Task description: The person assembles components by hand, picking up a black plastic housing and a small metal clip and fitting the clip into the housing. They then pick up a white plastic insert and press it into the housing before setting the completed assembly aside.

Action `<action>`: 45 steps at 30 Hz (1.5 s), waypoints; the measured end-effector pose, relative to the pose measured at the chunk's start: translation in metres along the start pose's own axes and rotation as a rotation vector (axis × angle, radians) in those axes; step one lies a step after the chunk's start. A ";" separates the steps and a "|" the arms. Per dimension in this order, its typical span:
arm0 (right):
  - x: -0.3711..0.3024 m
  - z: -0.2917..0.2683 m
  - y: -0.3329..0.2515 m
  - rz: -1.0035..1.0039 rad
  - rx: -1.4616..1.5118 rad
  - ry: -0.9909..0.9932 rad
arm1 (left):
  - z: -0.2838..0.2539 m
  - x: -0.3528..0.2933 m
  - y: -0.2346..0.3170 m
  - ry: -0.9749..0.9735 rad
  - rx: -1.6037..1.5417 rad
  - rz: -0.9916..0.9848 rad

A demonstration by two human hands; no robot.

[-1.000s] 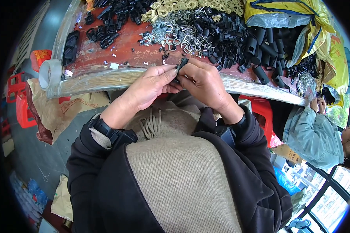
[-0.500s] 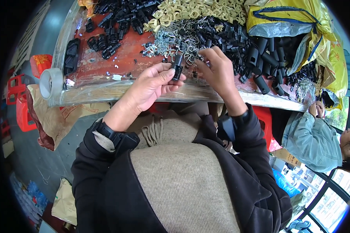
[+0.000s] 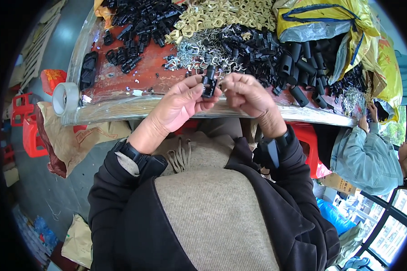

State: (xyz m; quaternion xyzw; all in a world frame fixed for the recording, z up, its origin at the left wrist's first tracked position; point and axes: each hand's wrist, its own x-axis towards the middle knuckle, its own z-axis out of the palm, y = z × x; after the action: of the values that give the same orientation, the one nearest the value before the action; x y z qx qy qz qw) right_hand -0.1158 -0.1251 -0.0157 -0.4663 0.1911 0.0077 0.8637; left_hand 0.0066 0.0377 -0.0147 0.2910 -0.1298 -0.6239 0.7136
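Observation:
A black cylindrical plastic part stands nearly upright between the thumb and fingers of my left hand, above the table's near edge. Close to its right side, my right hand has thumb and forefinger pinched together. Something small and pale seems to show at those fingertips, too small to name. Just beyond the hands lies a heap of small silvery metal hooks. Black plastic bits are piled to the right of the hooks, and gold-coloured curved pieces lie behind them.
Assembled black parts lie at the far left of the red tabletop. A tape roll hangs at the left corner. Black tubes and a yellow bag are at right. A co-worker sits beyond.
My right hand has turned over, its fingers curling into a pinch, and come in close beside the black part. My left hand still holds that part in nearly the same place.

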 end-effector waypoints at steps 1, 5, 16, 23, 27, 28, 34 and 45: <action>-0.005 0.004 0.001 0.019 0.061 -0.011 | 0.003 -0.002 0.001 -0.063 0.000 -0.017; -0.015 0.024 0.009 0.107 0.296 -0.070 | 0.009 -0.009 0.002 -0.198 0.005 -0.043; -0.006 0.040 0.022 -0.918 -1.198 0.258 | -0.010 -0.007 0.005 -0.064 -0.118 -0.079; -0.010 0.028 0.012 -0.662 -0.972 0.374 | -0.010 -0.001 0.005 0.032 -0.081 -0.100; -0.019 0.044 0.003 -0.850 -0.991 0.250 | 0.005 -0.007 0.001 0.065 -0.078 -0.122; -0.021 0.046 0.005 -0.854 -0.988 0.256 | 0.007 -0.008 -0.001 0.063 -0.073 -0.125; -0.033 0.051 0.010 -0.974 -1.080 0.248 | 0.012 -0.016 -0.008 0.098 0.024 -0.117; -0.040 0.047 0.007 -0.901 -1.235 0.185 | 0.019 -0.018 -0.006 0.144 0.162 -0.150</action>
State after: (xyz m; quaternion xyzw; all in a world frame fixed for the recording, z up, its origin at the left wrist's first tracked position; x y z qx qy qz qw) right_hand -0.1388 -0.0764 0.0152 -0.8955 0.0153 -0.2787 0.3467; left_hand -0.0117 0.0495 0.0005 0.4007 -0.1061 -0.6403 0.6466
